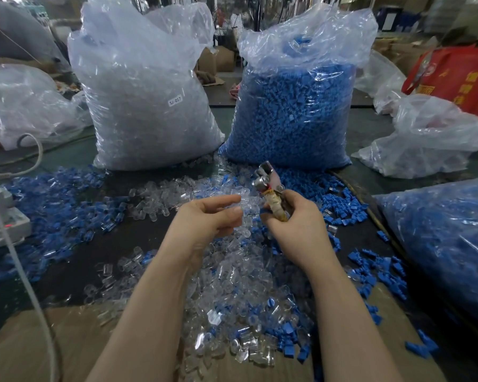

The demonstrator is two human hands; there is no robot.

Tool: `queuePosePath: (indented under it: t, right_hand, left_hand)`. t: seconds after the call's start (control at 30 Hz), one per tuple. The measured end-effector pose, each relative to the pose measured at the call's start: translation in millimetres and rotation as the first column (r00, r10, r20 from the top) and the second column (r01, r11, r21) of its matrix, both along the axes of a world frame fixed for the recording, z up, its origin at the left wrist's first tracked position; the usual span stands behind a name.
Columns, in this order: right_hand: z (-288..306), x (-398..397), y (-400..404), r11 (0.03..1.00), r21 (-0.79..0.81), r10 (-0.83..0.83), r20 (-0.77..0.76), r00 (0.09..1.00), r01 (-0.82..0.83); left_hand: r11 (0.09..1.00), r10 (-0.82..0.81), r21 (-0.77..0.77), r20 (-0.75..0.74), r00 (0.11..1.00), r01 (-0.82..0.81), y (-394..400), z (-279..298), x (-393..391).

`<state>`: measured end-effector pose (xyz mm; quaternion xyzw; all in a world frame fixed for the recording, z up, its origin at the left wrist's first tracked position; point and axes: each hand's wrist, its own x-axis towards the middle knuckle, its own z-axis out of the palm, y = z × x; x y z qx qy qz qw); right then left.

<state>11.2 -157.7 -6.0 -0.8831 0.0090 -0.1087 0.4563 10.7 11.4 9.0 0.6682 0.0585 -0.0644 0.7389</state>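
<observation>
Clear caps (232,312) lie below; right hand (298,224) holds tool (263,179), head above grip.

Toward the far edge of the bench (116,238) stand two tall clear sacks side by side: the left sack (149,106), full of clear pieces, bears a white label (175,100); the right sack (290,111) holds blue ones. A third blue-filled sack (442,244) lies at the right edge. A white machine (3,219) sits at the left edge, and cardboard (39,340) covers the near edge.
</observation>
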Motion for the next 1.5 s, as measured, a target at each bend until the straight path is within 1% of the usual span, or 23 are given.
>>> queuePosePath:
  t: [0.1,0.2,0.3,0.37,0.43,0.53,0.67,0.83,0.93,1.1,1.27,1.5]
  right_hand:
    - [3.8,-3.4,3.1,0.976,0.195,0.094,0.014,0.995,-0.095]
    - [5.2,-4.8,5.5,0.957,0.253,0.137,0.045,0.99,-0.144]
    - [3.6,-3.7,6.3,0.963,0.22,0.15,0.049,0.987,-0.157]
    - [2.1,-3.1,6.4,0.97,0.198,0.128,0.065,0.99,-0.138]
    - [1.7,-3.5,7.1,0.966,0.231,0.094,0.094,0.991,-0.113]
    - [0.9,-3.4,6.2,0.964,0.255,0.042,0.137,0.99,-0.076]
    - [1.6,-4.3,5.4,0.963,0.26,0.019,0.192,0.981,-0.07]
    - [3.1,-4.1,6.3,0.945,0.31,0.032,0.224,0.974,-0.103]
    - [3.0,-4.0,7.8,0.93,0.346,0.048,0.227,0.973,-0.127]
    - [1.2,-3.2,9.7,0.958,0.277,0.008,0.228,0.974,-0.073]
    - [1.1,-3.7,9.8,0.958,0.283,-0.018,0.24,0.971,-0.052]
    - [1.3,-5.7,14.2,0.953,0.295,-0.007,0.244,0.97,-0.067]
  left_hand:
    - [0.999,-0.027,-0.026,-0.019,0.999,0.026,-6.3,1.1,-2.0]
    - [0.999,-0.037,-0.024,-0.012,0.999,0.037,-10.9,0.7,-2.7]
    - [0.998,-0.06,0.019,0.006,0.998,0.06,-11.5,1.6,-2.8]
    - [0.998,-0.059,0.034,0.018,0.998,0.058,-11.9,1.9,-3.2]
    - [0.998,-0.049,0.04,0.027,0.998,0.048,-12.5,2.5,-4.0]
    - [1.0,-0.023,-0.009,0.014,1.0,0.023,-13.5,3.2,-4.5]
    - [0.999,0.024,-0.042,0.003,1.0,-0.024,-16.0,4.6,-5.8]
    - [0.991,0.072,-0.108,-0.011,0.997,-0.073,-18.9,7.4,-6.6]
    - [0.99,0.075,-0.122,-0.005,0.997,-0.075,-20.2,8.3,-7.1]
    - [0.989,0.088,-0.121,0.039,0.995,-0.083,-22.6,9.7,-7.9]
    - [0.99,0.12,-0.092,0.099,0.988,-0.111,-26.4,10.8,-10.0]
    - [0.984,0.176,-0.05,0.17,0.97,-0.17,-30.1,11.2,-11.7]
